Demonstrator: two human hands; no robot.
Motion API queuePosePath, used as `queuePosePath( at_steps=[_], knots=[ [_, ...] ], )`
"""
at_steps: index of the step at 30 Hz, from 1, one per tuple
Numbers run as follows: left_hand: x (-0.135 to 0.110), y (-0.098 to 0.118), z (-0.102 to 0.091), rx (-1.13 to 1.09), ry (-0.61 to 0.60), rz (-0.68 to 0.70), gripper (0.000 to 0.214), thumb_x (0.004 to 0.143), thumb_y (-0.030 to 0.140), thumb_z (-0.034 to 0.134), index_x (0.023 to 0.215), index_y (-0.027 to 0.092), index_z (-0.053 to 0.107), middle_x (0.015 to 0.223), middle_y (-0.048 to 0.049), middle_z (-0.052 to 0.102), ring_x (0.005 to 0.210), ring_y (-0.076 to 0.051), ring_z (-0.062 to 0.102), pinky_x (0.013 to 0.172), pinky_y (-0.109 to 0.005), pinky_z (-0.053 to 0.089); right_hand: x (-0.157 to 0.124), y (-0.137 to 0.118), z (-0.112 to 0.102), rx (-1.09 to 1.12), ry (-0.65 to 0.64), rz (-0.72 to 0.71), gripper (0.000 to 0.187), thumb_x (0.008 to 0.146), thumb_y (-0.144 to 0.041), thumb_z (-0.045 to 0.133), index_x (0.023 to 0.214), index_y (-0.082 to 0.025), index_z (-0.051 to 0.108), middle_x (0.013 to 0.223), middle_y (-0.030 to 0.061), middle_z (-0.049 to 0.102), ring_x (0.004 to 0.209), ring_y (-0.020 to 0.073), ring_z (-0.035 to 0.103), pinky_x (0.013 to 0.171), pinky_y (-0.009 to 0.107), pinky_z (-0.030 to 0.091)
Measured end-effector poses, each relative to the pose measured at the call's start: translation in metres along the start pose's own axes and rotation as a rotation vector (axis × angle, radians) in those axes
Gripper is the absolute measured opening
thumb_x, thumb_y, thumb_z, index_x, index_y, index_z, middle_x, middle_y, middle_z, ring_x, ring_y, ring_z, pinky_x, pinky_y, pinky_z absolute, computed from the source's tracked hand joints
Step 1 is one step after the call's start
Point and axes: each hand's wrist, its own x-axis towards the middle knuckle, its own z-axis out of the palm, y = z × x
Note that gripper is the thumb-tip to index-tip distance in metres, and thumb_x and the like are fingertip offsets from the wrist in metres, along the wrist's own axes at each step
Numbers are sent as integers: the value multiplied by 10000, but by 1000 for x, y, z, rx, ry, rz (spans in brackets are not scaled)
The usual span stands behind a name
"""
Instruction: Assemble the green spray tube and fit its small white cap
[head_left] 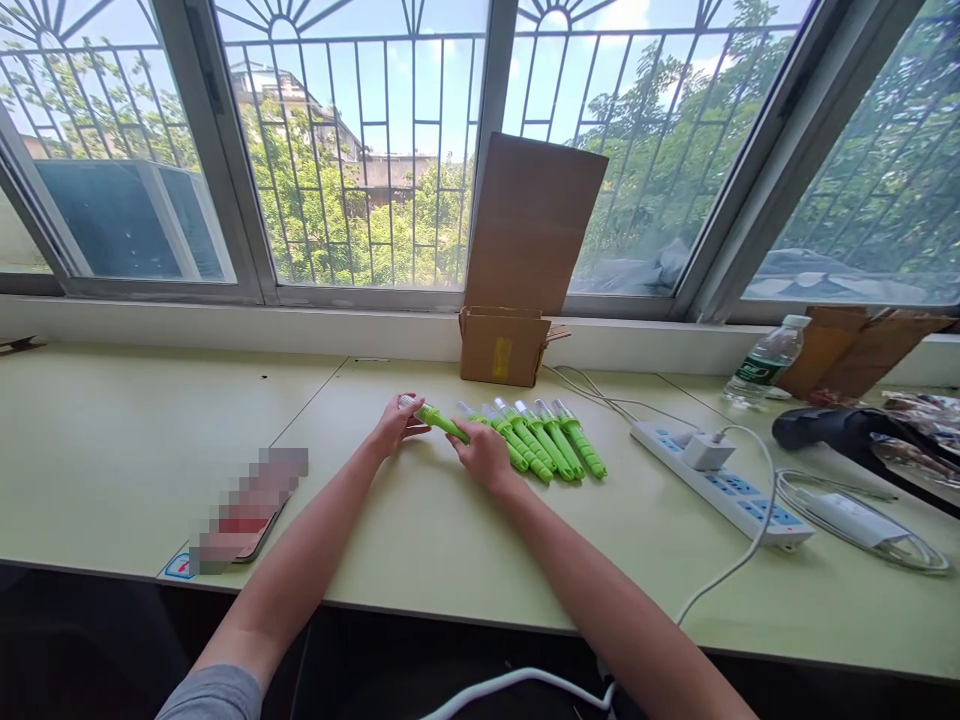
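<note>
Both my hands hold one green stick-shaped tool (442,422) with a clear tip just above the pale green table (135,450). My left hand (395,424) pinches its clear tip end. My right hand (486,456) is closed round its green handle end. Right of it, several more of the same green tools (551,440) lie side by side in a slanted row, touching one another.
A small open cardboard box (501,345) stands behind the row at the windowsill. A white power strip (720,485) with charger and cables lies to the right, beside a water bottle (765,362) and a dark bag (862,435). A blurred flat object (247,510) lies left.
</note>
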Motion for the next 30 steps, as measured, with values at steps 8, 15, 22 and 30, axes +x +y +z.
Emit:
queuePosePath(
  at_steps=[8,15,22,30],
  knots=[
    [1,1,-1,-39,-16,2,470,730,342,763,1053,185,460,844,-41,650,697,-165,675,758,-416,574,-2,-7,-8,-229,-107,-28,413,950,-446,396,1299,-289,553,1002,80,691,808,214,625,664,279,383],
    [4,0,-6,-44,-20,16,487,730,316,767,1073,180,451,810,-18,637,675,-163,673,739,-408,569,0,-8,-3,141,-98,6,327,901,-443,479,1019,-221,689,756,38,671,638,159,549,625,253,365],
    [5,-1,-5,-18,-25,22,521,727,340,768,1099,180,440,828,-30,642,677,-175,676,726,-402,571,7,-2,8,726,-191,171,340,797,-485,584,839,-168,702,512,-49,393,474,83,311,464,227,253],
    [4,1,-7,-17,-66,53,519,732,317,763,1119,181,444,825,-20,634,680,-151,663,745,-386,560,9,-2,-6,1256,-561,632,336,784,-447,634,1001,-195,585,509,-85,390,360,25,163,358,161,98]
  ],
)
